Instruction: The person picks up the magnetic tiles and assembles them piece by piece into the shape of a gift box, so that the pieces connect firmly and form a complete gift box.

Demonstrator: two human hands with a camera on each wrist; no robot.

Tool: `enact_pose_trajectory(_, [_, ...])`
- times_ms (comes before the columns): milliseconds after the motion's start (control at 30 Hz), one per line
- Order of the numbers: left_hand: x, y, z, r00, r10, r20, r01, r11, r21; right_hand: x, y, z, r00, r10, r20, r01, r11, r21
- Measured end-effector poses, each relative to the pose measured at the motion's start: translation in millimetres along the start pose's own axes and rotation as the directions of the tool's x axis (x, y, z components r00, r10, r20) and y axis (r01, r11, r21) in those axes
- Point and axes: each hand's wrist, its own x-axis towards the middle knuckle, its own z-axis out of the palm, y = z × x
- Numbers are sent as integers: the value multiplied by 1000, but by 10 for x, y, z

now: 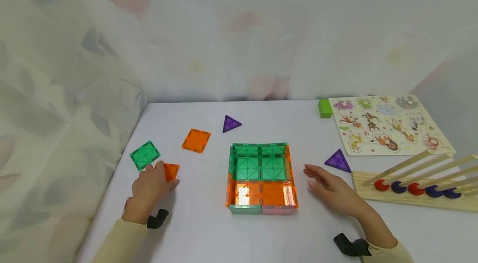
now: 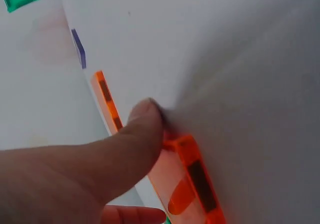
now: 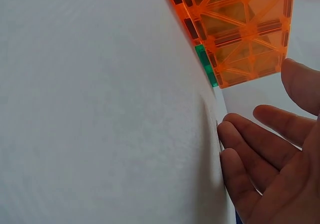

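Note:
At the left of the table my left hand (image 1: 150, 187) is over an orange square magnetic tile (image 1: 171, 171). Its thumb (image 2: 146, 129) is at one edge of the tile, and the fingertips reach the far side, so the tile is pinched between them. My right hand (image 1: 333, 191) lies relaxed, fingers loosely bent, with nothing in it. Just left of that hand stands an open-topped box of magnetic tiles (image 1: 260, 162), green at the back and orange in front. The orange side wall (image 3: 250, 34) of the box rises beyond the fingertips in the right wrist view.
A green tile (image 1: 145, 155) and another orange tile (image 1: 196, 140) lie flat beyond my left hand. Purple triangle tiles lie behind the box (image 1: 231, 123) and near my right hand (image 1: 338, 160). Farther right are a green block (image 1: 325, 108), an animal puzzle board (image 1: 388, 126) and a wooden peg rack (image 1: 414, 203).

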Motion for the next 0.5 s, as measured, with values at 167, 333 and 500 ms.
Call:
enact_pose_trajectory(167, [15, -33, 47, 1000, -16, -18, 16, 1000, -25, 3, 0, 9, 1000, -5, 4, 5, 1000, -2])
enact_pose_trajectory(333, [17, -25, 77, 997, 25, -79, -28, 999, -45, 2, 18, 12, 1000, 19, 4, -19, 1000, -4])
enact_pose_trajectory(500, [19, 10, 88, 986, 70, -154, -85, 992, -96, 5, 29, 21, 1000, 24, 5, -24, 1000, 3])
